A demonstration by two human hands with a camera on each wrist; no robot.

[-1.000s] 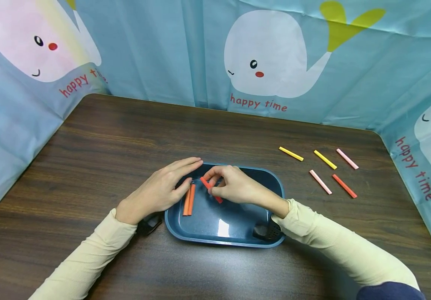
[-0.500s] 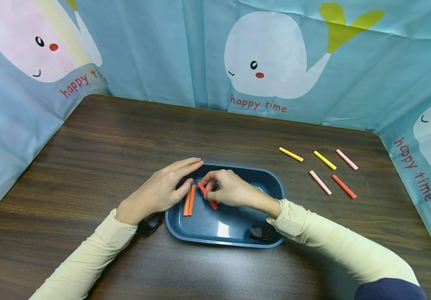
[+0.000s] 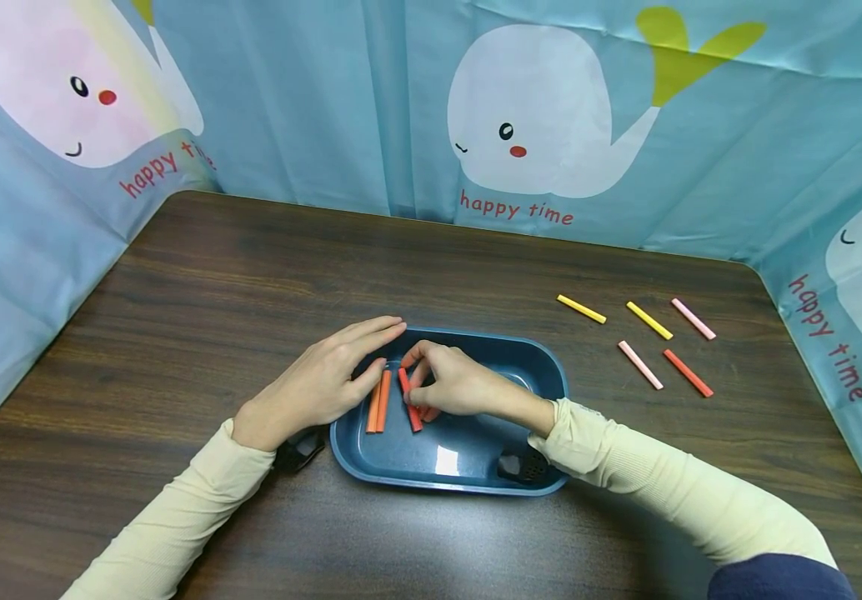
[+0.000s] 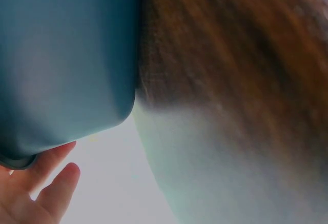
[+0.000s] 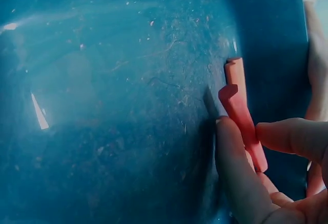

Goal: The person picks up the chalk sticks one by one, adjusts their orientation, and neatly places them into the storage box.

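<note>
Since a second ago, the red stick (image 3: 412, 416) has swung from a slant to nearly parallel with the two orange sticks (image 3: 383, 402), and the right hand (image 3: 453, 382) has eased with it toward the tray's left and near sides. That stick is now over the left half of the blue tray (image 3: 476, 446), pinched between the thumb and fingers of the right hand, which are closed to its thickness. Whether it touches the tray's floor cannot be told.

Both orange sticks lie side by side on the tray's floor by its left wall, with a narrow gap between them and the red one in the head view. At the tray's far left corner, the left hand (image 3: 326, 371) reaches over the rim, its fingers nearly straight and its thumb held apart from them; how firmly it bears on the rim cannot be told.

Beyond the tray's right end, five loose sticks lie apart on the dark wood worktop (image 3: 251, 275): two yellow sticks (image 3: 649, 321), two pink sticks (image 3: 640, 365) and another red one (image 3: 688, 372), nearest of the five to the worktop's near edge. Behind the tray hangs a blue whale-print curtain (image 3: 386, 108).
</note>
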